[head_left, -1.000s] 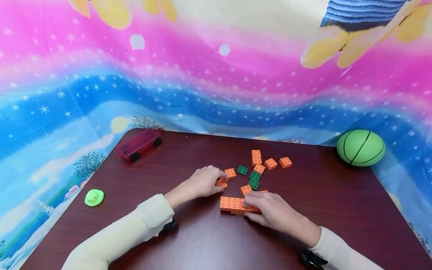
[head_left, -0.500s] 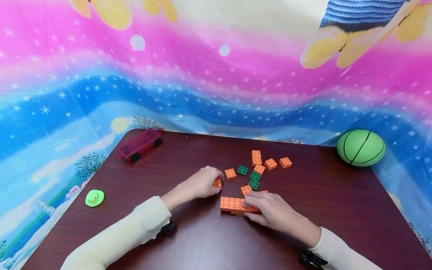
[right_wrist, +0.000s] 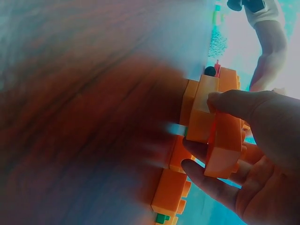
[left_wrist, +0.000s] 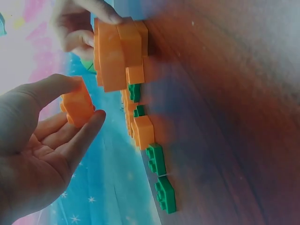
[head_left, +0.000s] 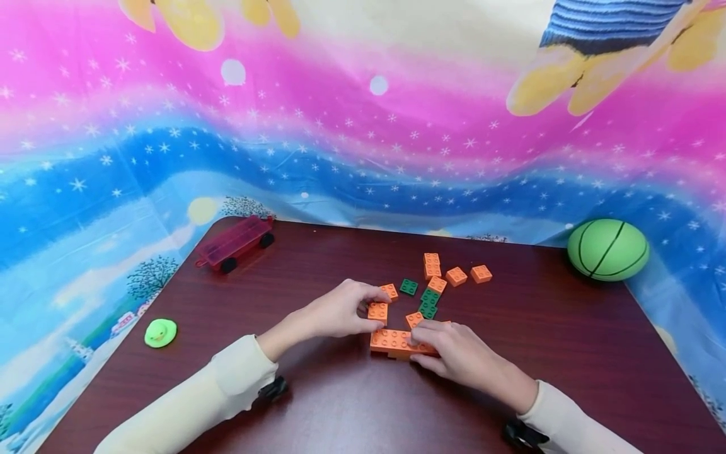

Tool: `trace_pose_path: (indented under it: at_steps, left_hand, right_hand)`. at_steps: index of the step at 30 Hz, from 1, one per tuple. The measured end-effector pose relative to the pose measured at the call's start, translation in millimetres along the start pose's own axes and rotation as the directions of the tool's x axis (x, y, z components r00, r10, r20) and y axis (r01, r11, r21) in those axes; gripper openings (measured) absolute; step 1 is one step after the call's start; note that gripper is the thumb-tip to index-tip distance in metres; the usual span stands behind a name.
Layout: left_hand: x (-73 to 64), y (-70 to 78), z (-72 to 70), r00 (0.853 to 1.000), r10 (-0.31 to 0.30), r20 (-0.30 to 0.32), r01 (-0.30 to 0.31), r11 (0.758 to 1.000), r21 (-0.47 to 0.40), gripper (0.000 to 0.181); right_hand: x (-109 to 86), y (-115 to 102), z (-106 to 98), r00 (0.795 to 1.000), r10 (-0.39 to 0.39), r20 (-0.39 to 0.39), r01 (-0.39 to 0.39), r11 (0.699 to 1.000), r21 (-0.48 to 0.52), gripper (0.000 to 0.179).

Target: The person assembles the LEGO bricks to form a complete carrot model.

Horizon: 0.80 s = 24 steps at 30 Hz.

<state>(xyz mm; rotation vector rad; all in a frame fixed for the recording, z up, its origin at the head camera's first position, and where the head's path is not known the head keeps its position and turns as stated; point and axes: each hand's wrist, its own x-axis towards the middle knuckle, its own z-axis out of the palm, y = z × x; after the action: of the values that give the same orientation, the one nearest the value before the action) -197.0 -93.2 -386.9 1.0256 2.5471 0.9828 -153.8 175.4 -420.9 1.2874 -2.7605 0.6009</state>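
My left hand (head_left: 343, 309) pinches an orange toy brick (head_left: 378, 312) between thumb and fingertips, just behind the left end of a long orange brick assembly (head_left: 391, 339). In the left wrist view that pinched brick (left_wrist: 78, 103) is apart from the assembly (left_wrist: 112, 56) and appears raised off the table. My right hand (head_left: 462, 356) grips the right part of the assembly, its thumb on the near side; the fingers hide part of the studs. From the right wrist view, the assembly (right_wrist: 204, 122) shows stacked layers. An orange brick (head_left: 414, 320) lies just behind it.
Behind the hands lie several loose orange bricks (head_left: 481, 273), a small green brick (head_left: 408, 287) and a longer green piece (head_left: 429, 304). A red toy wagon (head_left: 238, 243) stands back left, a green duck (head_left: 161, 333) at left, and a green ball (head_left: 608, 249) back right.
The left hand draws its orange brick slightly left, then brings it right and turns it studs up beside the assembly's left end. The right hand keeps its hold, nearly still.
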Motion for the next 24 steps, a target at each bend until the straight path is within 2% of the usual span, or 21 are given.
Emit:
trace_pose_path:
  at_steps: [5, 11, 18, 24]
  left_hand:
    - [-6.8, 4.5, 2.9, 1.0, 0.022, 0.017, -0.021, 0.999, -0.043, 0.039]
    - [-11.6, 8.2, 7.5, 0.999, 0.029, 0.046, -0.028, 1.0, -0.01, 0.039]
    - [-10.7, 8.2, 13.2, 0.998, 0.052, 0.048, -0.055, 0.997, 0.056, 0.037]
    - [-12.1, 6.7, 14.8, 0.998, 0.04, 0.039, -0.042, 0.998, 0.036, 0.038]
  right_hand:
    - [0.0, 0.3, -0.4, 1.0, 0.015, 0.007, -0.015, 1.0, 0.012, 0.016]
    - [0.9, 0.4, -0.7, 1.0, 0.023, 0.018, -0.024, 1.0, 0.004, 0.017]
    - [1.5, 0.7, -0.5, 0.999, 0.031, 0.019, -0.031, 1.0, 0.002, 0.017]
    - [1.7, 0.9, -1.1, 0.999, 0.033, 0.024, -0.033, 0.999, 0.014, 0.018]
